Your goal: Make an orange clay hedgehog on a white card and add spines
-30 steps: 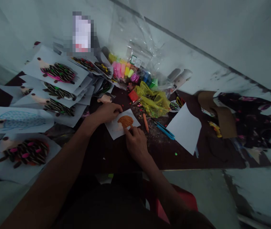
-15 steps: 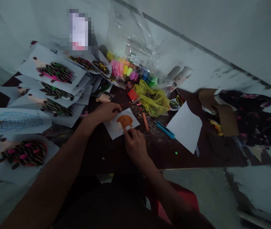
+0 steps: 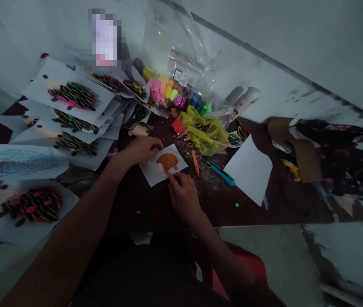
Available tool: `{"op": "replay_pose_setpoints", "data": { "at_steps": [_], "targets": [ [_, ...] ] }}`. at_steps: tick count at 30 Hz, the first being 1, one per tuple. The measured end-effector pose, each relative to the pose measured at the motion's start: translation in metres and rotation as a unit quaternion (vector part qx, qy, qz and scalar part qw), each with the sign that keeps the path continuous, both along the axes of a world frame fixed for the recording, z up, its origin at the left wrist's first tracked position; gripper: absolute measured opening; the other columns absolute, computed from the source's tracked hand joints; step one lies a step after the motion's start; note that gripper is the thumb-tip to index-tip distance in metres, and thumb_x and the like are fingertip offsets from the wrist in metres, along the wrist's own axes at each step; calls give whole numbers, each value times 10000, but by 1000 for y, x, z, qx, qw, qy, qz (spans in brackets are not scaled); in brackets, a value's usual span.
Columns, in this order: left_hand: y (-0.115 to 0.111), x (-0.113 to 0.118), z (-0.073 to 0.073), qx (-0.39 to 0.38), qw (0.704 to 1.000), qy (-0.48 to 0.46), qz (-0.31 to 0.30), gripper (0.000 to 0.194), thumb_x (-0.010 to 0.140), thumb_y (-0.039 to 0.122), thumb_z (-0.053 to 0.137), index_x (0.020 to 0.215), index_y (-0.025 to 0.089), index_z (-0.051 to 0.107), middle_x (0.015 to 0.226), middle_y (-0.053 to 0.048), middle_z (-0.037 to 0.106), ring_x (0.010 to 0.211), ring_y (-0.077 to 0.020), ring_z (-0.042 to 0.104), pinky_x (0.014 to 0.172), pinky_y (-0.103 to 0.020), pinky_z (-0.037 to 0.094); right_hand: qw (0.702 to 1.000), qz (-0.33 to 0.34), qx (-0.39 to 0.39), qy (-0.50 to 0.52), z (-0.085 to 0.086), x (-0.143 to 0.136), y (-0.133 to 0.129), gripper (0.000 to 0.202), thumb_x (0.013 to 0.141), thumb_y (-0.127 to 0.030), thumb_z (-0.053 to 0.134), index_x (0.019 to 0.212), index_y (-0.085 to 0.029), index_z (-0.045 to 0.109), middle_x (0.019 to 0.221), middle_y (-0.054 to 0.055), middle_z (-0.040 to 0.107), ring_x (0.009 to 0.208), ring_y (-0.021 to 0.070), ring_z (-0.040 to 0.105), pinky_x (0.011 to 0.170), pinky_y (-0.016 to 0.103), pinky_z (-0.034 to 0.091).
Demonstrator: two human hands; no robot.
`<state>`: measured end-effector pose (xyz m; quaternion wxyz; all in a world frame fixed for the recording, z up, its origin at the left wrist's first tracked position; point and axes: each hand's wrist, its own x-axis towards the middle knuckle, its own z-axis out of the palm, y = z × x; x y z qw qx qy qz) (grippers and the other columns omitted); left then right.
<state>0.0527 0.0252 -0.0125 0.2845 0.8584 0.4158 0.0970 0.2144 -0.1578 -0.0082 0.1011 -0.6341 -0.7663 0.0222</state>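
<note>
A small white paper (image 3: 152, 175) lies on the dark table, bearing a flat orange-brown clay shape (image 3: 167, 162) with a pale part at its left. My left hand (image 3: 143, 150) rests at the paper's upper left edge, fingers curved and apart, holding nothing that shows. From the lower right my right hand (image 3: 183, 189) reaches in, its index finger stretched out and touching the lower edge of the brown clay; the other fingers are loosely bent. An orange clay stick (image 3: 195, 163) and a blue cutter (image 3: 222, 174) lie to the right of the paper.
Stacked papers with seed-covered hedgehog figures (image 3: 72, 96) fill the left. Behind are a clear bag of coloured clay (image 3: 168, 91) and a yellow plastic bag (image 3: 207, 136). Further right lie a blank white sheet (image 3: 251, 170), brown cardboard (image 3: 306, 160) and dark flowered cloth (image 3: 344, 157).
My right hand has shifted very slightly to the right, its index fingertip still at the clay's lower edge. My left hand has stayed in place.
</note>
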Motion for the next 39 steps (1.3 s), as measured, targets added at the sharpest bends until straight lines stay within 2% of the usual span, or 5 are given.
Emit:
{"op": "replay_pose_setpoints", "data": {
  "at_steps": [13, 23, 28, 33, 39],
  "targets": [
    [2, -1, 0, -12, 1000, 1, -6, 371, 858, 191, 467, 1106, 180, 741, 988, -76, 768, 873, -213, 676, 825, -300, 496, 998, -4, -42, -39, 7, -7, 8, 394, 1004, -298, 562, 1374, -167, 601, 1145, 161, 616, 995, 266, 545, 856, 390, 477],
    [-4, 1, 7, -23, 999, 5, 22, 369, 859, 169, 472, 1098, 189, 753, 1013, -80, 771, 889, -221, 688, 849, -309, 511, 999, -21, -35, -5, 8, -7, 9, 403, 986, -309, 598, 1363, -166, 601, 1145, 156, 631, 1026, 264, 566, 897, 396, 497],
    [-3, 1, 5, -25, 999, -14, 30, 354, 868, 186, 458, 1026, 210, 773, 958, -54, 783, 895, -206, 698, 830, -280, 520, 997, -39, 6, 69, 13, 12, 14, 316, 1016, -232, 503, 1284, -163, 655, 1073, 115, 677, 1000, 217, 617, 892, 326, 503],
    [-5, 1, 3, 10, 996, -66, 55, 339, 866, 252, 483, 1031, 188, 772, 1017, -77, 781, 915, -225, 700, 841, -302, 516, 993, -105, 17, 58, 23, 43, 43, 251, 1000, -191, 510, 1084, -156, 744, 1045, 122, 708, 977, 223, 652, 888, 320, 496],
    [-1, -5, 4, -2, 992, -95, 79, 318, 873, 361, 510, 950, 184, 762, 765, -50, 745, 707, -193, 661, 649, -274, 469, 994, -79, -52, 59, 26, 44, 105, 303, 977, -161, 526, 1221, -167, 704, 1173, 115, 711, 1075, 228, 646, 938, 330, 483]
  ]
}}
